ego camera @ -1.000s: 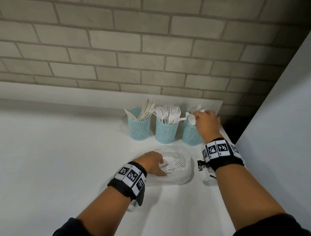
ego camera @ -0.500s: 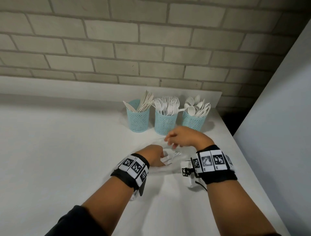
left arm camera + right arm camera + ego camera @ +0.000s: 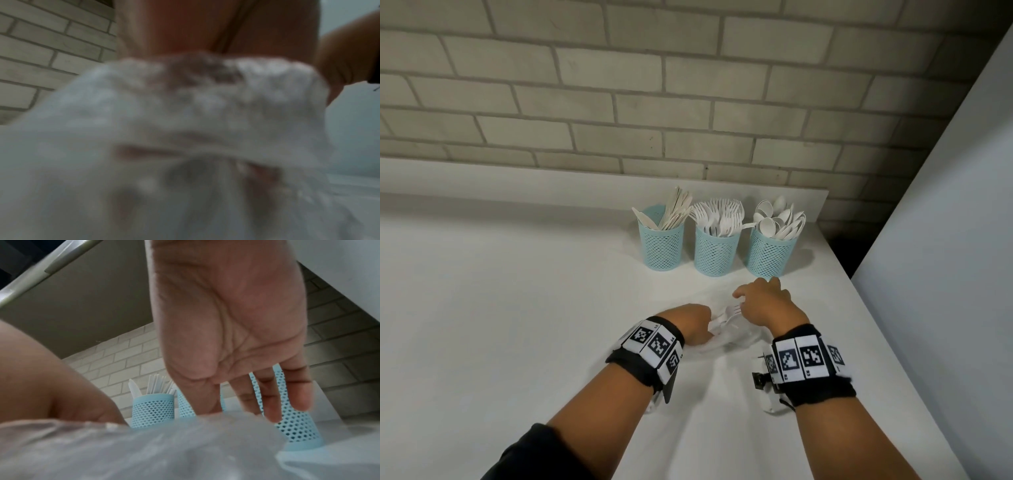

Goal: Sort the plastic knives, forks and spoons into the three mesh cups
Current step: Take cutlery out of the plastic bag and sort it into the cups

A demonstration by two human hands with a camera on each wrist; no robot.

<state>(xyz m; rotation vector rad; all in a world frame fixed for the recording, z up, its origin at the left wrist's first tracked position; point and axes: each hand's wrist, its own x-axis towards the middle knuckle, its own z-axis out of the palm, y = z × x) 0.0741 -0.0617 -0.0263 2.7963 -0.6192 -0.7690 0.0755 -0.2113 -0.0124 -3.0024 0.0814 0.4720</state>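
Nearest us: our two forearms reach forward over the white counter, each wrist wrapped in a black band with printed marker squares.
Left hand: our left hand rests on a crumpled clear plastic bag and seems to grip its edge; the left wrist view is too blurred for us to tell how the fingers lie.
Right hand: our right hand hovers palm down over the bag, fingers relaxed and nearly straight, holding nothing that we can see.
Between our hands: a few white plastic forks lie on the bag, tines pointing to the cups, just beside the right hand's thumb side.
Farther back: three light blue mesh cups stand upright in a row near the wall, close together.
Left cup: the left cup holds the knives.
Middle cup: the middle cup holds a bunch of forks, tines up.
Right cup: the right cup holds the spoons, bowls up; our right fingertips are near its base.
Farthest: a pale brick wall rises behind the counter.
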